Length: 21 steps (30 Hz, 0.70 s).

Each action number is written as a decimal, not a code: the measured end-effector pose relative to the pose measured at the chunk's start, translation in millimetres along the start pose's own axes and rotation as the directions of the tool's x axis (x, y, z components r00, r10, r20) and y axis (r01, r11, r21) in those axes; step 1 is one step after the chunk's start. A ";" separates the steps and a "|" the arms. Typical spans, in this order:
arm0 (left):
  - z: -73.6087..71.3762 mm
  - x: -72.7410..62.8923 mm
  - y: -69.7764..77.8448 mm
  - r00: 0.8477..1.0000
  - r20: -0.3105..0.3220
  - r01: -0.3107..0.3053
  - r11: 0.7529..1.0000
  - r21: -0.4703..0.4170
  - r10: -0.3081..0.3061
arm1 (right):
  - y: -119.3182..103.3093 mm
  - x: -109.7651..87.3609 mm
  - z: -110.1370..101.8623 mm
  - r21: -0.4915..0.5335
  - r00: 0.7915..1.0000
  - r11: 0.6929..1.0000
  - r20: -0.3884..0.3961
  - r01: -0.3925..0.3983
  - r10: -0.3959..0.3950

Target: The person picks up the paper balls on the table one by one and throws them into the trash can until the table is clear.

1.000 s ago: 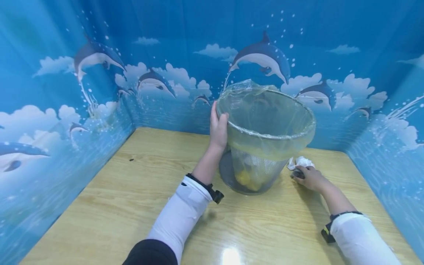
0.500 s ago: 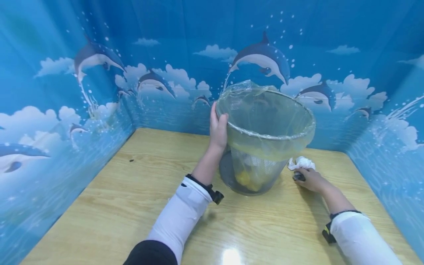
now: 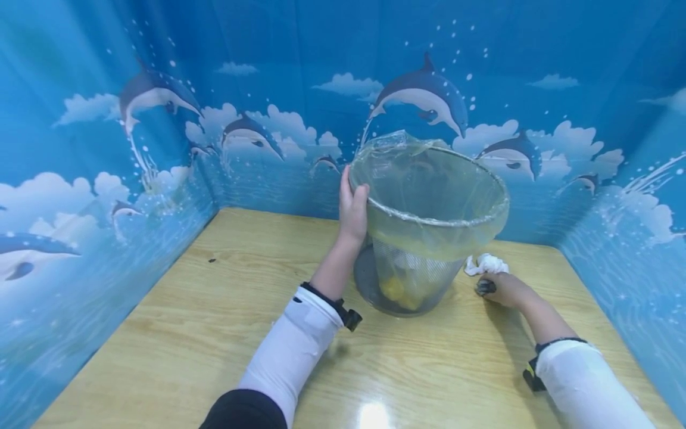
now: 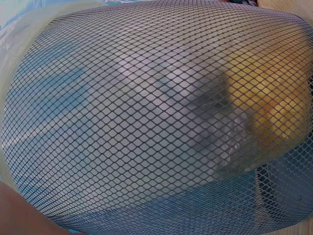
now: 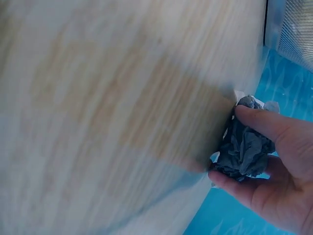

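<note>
A mesh wastebasket [image 3: 418, 274], lined with a thin yellowish bag, leans to the right in the head view. At its left side, just under the rim, my left hand [image 3: 354, 211] grips it. Through the mesh in the left wrist view, yellow crumpled paper [image 4: 274, 98] and some white and dark pieces show inside. My right hand [image 3: 506, 290] pinches a dark crumpled paper ball [image 5: 244, 147] between thumb and fingers, close over the table right of the basket. Just behind that hand lies a crumpled white paper [image 3: 490, 263].
The wood-grain table [image 3: 241, 333] carries a small dark scrap [image 3: 212, 260] toward the left. Blue dolphin-print curtains [image 3: 300, 71] enclose the table at the back and both sides.
The right hand has shifted slightly to the right with the dark paper ball, exposing more of the white paper behind it. The left hand and the wastebasket have stayed nearly still.
</note>
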State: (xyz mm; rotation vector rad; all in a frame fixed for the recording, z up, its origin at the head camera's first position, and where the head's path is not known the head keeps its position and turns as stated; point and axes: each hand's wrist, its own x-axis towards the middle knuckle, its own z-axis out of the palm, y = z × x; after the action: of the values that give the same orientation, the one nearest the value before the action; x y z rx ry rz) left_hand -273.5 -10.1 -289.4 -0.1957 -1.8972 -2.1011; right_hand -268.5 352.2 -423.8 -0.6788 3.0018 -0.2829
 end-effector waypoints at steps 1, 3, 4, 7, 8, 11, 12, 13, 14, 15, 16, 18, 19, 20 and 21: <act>0.0 0.1 -0.4 1.000 -0.002 -0.002 1.000 -0.001 0.002 | 0.6 0.0 0.2 0.000 1.000 1.000 -0.004 0.005 -0.005; 0.1 0.0 -0.6 1.000 -0.002 -0.006 1.000 -0.003 0.006 | 1.7 -0.1 0.3 0.001 1.000 1.000 -0.006 0.005 -0.005; 0.1 0.0 -0.6 1.000 -0.003 -0.007 1.000 -0.003 0.007 | 2.3 -0.2 0.3 0.002 1.000 1.000 -0.005 0.003 -0.003; 0.4 0.1 -0.9 1.000 -0.004 -0.004 1.000 0.001 0.004 | 2.0 -1.6 -1.2 0.002 1.000 1.000 0.007 -0.011 0.011; 0.5 0.0 -0.7 1.000 -0.004 -0.004 1.000 0.002 0.004 | 2.0 -2.0 -2.1 0.000 1.000 1.000 0.011 -0.011 0.011; 0.5 -0.3 -0.4 1.000 -0.004 -0.002 1.000 0.007 0.002 | 2.3 -2.8 -4.7 -0.007 0.999 1.000 0.030 -0.022 0.022; 0.4 -0.4 -0.4 1.000 -0.004 -0.002 1.000 0.008 0.002 | 2.6 -2.9 -5.7 -0.009 0.999 1.000 0.038 -0.029 0.029; 0.4 -0.3 -0.4 1.000 -0.003 -0.002 1.000 0.008 0.002 | 3.2 -2.9 -6.4 -0.013 0.998 0.999 0.046 -0.037 0.038; 0.3 -0.3 -0.4 1.000 -0.002 -0.002 1.000 0.009 0.002 | 3.8 -2.8 -7.3 -0.016 0.997 0.999 0.056 -0.046 0.047; 0.3 -0.2 -0.4 1.000 -0.001 -0.003 1.000 0.009 0.003 | 4.2 -3.0 -8.5 -0.017 0.996 0.998 0.066 -0.060 0.061; 0.3 -0.3 -0.5 1.000 0.000 -0.001 1.000 0.009 0.001 | 5.6 -3.1 -9.3 -0.013 0.995 0.997 0.068 -0.070 0.071; 0.3 -0.3 -0.5 1.000 0.001 0.000 1.000 0.008 0.000 | 7.7 -3.7 -11.5 -0.007 0.993 0.996 0.069 -0.093 0.094; 0.3 -0.3 -0.4 1.000 -0.001 -0.001 1.000 0.007 0.001 | 10.6 -3.9 -12.3 -0.002 0.995 0.996 0.054 -0.090 0.090; 0.3 -0.5 -0.4 1.000 -0.001 -0.001 1.000 0.006 0.001 | 12.6 -4.4 -13.4 0.009 0.995 0.996 0.044 -0.094 0.094; 0.3 -0.6 -0.3 1.000 -0.001 -0.001 1.000 0.005 0.001 | 15.2 -4.7 -14.3 0.019 0.995 0.995 0.030 -0.095 0.094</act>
State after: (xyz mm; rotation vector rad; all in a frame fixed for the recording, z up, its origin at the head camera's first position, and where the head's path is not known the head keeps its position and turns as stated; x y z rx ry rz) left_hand -273.0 -9.8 -289.9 -0.1941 -1.9009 -2.0952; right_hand -272.0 370.1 -412.5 -0.5323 2.9881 -0.2959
